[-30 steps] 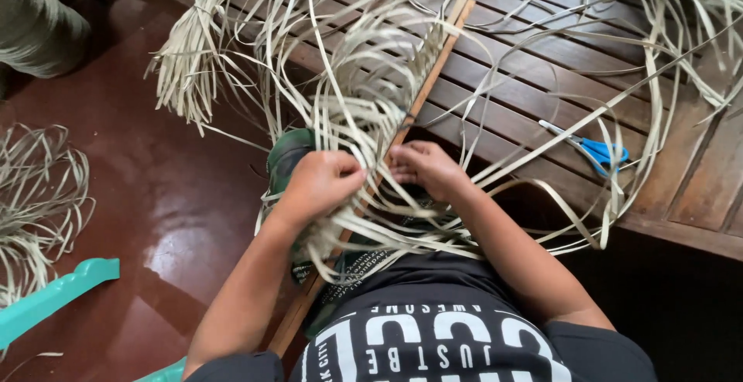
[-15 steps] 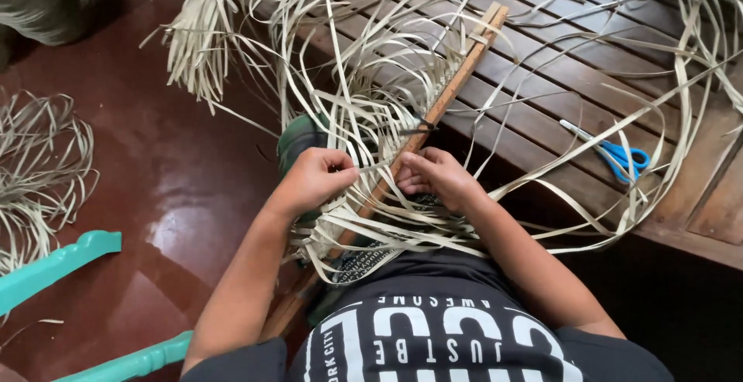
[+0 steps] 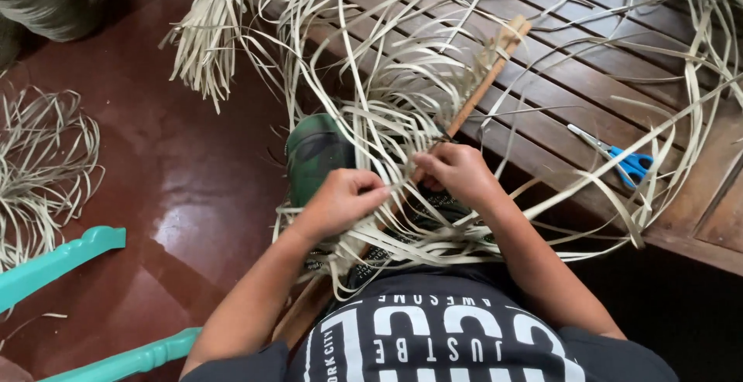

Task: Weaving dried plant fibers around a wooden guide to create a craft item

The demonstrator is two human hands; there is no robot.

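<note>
Where pale strips [image 3: 402, 119] cross the wooden slat [image 3: 484, 80], I see both hands, left hand [image 3: 340, 200] and right hand [image 3: 460, 171], pinching strands (scissors [image 3: 619, 157] lie apart).

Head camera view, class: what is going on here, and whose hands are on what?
A person works pale flat strips along a long wooden slat that slants from their lap up onto a slatted wooden bench. The left hand and right hand both pinch strips close beside the slat. Loose strips loop over the bench, where blue-handled scissors lie untouched. Another bundle of strips lies on the red floor.
</note>
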